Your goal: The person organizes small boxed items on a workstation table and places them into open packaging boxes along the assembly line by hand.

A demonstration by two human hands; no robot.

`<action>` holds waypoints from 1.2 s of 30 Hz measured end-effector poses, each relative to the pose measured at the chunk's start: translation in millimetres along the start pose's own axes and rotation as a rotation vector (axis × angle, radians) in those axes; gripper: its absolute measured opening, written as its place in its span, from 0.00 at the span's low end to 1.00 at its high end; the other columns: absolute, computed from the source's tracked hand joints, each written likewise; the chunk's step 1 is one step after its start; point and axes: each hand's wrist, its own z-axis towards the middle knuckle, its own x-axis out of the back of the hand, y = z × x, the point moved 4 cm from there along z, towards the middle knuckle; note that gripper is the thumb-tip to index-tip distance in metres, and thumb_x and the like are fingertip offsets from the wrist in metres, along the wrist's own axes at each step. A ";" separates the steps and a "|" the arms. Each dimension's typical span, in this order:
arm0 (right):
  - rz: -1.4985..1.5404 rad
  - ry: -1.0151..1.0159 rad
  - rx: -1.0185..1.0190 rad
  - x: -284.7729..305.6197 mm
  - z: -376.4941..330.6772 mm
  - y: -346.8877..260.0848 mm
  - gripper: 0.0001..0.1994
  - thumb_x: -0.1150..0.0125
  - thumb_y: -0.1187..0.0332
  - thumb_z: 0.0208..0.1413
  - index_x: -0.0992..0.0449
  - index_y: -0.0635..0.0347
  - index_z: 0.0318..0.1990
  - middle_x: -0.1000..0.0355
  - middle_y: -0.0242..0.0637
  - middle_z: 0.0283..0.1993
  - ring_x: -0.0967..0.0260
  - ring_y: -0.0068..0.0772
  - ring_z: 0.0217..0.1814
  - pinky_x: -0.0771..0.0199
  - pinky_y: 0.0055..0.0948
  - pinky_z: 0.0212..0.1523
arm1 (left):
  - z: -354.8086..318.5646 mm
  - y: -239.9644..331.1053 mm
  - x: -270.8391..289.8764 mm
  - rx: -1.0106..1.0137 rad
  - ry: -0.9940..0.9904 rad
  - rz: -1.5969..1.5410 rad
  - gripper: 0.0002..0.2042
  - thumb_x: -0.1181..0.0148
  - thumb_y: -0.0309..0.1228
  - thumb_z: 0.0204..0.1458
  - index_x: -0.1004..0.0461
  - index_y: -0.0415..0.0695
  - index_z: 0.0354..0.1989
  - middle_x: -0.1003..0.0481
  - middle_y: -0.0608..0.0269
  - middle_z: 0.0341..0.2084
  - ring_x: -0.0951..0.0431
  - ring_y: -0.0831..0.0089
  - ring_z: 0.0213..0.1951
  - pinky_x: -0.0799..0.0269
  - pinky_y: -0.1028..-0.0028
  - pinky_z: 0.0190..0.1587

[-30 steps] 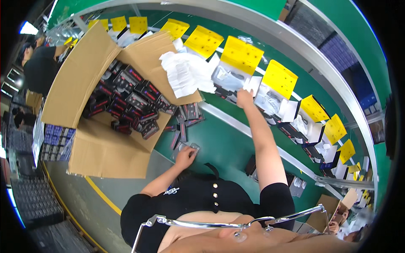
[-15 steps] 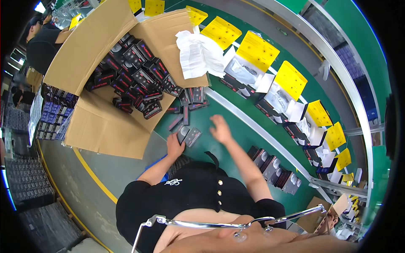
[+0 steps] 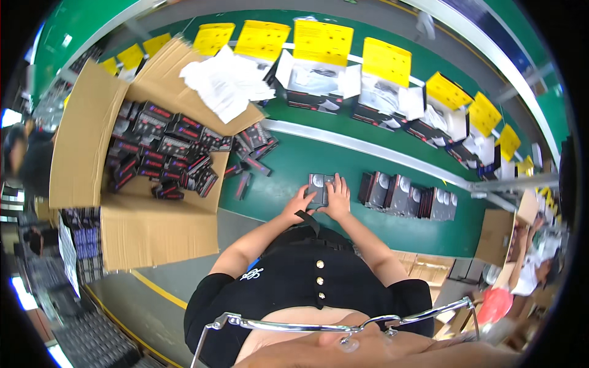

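so there are 2 flat dark boxes (image 3: 316,183) side by side on the green table (image 3: 288,162), right in front of the wearer. long axes run roughly straight away from the body, the left one's pale disc print at the far end. left hand (image 3: 299,205) is half curled along the left side, can't tell how tight. right hand (image 3: 339,200) is mostly open, fingers spread onto the right one. also 1 big carton (image 3: 159,236) and at least 7 yellow-lidded boxes (image 3: 315,102).

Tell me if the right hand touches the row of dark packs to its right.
Apart. The head view shows green tabletop between the right hand and the dark packs.
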 end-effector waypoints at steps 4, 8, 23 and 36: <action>0.057 -0.012 -0.105 -17.6 -5.3 20.8 0.48 0.20 0.59 0.31 0.42 0.56 0.62 0.54 0.49 0.72 0.48 0.59 0.69 0.37 0.51 0.64 | 5.9 -5.5 -11.7 -0.125 -0.089 0.006 0.33 0.31 0.32 0.43 0.33 0.46 0.61 0.43 0.44 0.62 0.31 0.48 0.54 0.31 0.59 0.57; 0.290 0.124 -0.179 -11.8 -7.8 36.2 0.39 0.29 0.71 0.36 0.40 0.57 0.60 0.49 0.50 0.68 0.37 0.60 0.60 0.28 0.45 0.57 | -10.0 -16.8 26.6 0.011 0.235 0.089 0.32 0.34 0.33 0.45 0.35 0.46 0.62 0.44 0.42 0.63 0.38 0.43 0.61 0.40 0.54 0.63; 1.941 -0.006 -0.392 -35.1 -7.5 91.5 0.17 0.45 0.65 0.64 0.32 0.65 0.56 0.26 0.43 0.52 0.28 0.42 0.56 0.27 0.39 0.53 | -49.8 -106.8 46.0 0.540 0.578 -0.630 0.16 0.30 0.30 0.49 0.25 0.37 0.44 0.21 0.64 0.28 0.23 0.75 0.30 0.27 0.73 0.36; 0.474 0.265 -0.474 -35.4 -10.7 28.3 0.43 0.26 0.51 0.42 0.38 0.66 0.63 0.35 0.55 0.58 0.36 0.58 0.60 0.33 0.45 0.60 | 3.6 -24.2 38.2 0.256 0.278 0.103 0.36 0.28 0.38 0.40 0.33 0.44 0.61 0.32 0.48 0.48 0.30 0.49 0.50 0.31 0.58 0.53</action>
